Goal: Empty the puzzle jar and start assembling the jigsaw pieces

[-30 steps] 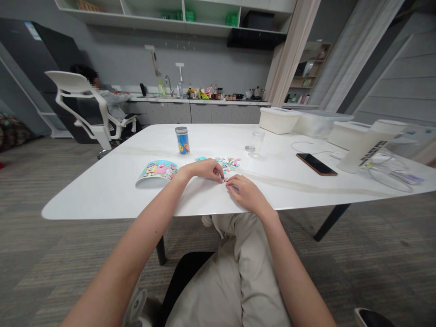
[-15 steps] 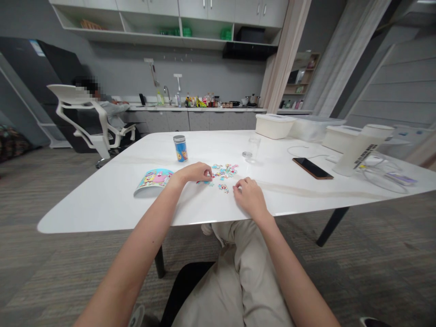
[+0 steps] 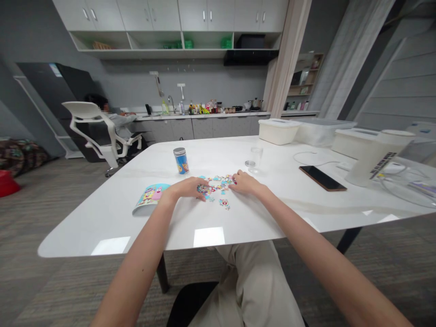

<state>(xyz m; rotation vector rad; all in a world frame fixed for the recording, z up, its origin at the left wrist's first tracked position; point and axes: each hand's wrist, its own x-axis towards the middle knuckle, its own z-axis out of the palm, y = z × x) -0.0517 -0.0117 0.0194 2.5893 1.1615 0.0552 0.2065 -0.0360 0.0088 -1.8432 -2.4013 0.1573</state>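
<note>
A loose pile of small, colourful jigsaw puzzle pieces [image 3: 218, 184] lies on the white table between my hands. My left hand [image 3: 190, 187] rests at the pile's left side, thumb and fingers apart around several pieces. At the right edge, my right hand [image 3: 247, 183] has its fingers bent together, with a reddish puzzle piece [image 3: 235, 182] at the tips. Nearer to me sits a small joined cluster of pieces [image 3: 224, 204]. A curved picture sheet [image 3: 150, 198] with cartoon figures lies left of my left hand, partly behind my wrist.
A blue cartoon-printed jar [image 3: 181, 161] with a grey lid stands behind the pile. A clear jar [image 3: 256, 158] and a silver lid [image 3: 250, 163] are at back right. Farther right are a phone [image 3: 322, 177], a white bottle [image 3: 379, 159], cables and storage boxes [image 3: 278, 131]. A person sits far left.
My right hand has moved forward and left, from beside the small cluster to the pile's right edge. My left hand's fingers have spread over the left-side pieces. The view has tilted up.
</note>
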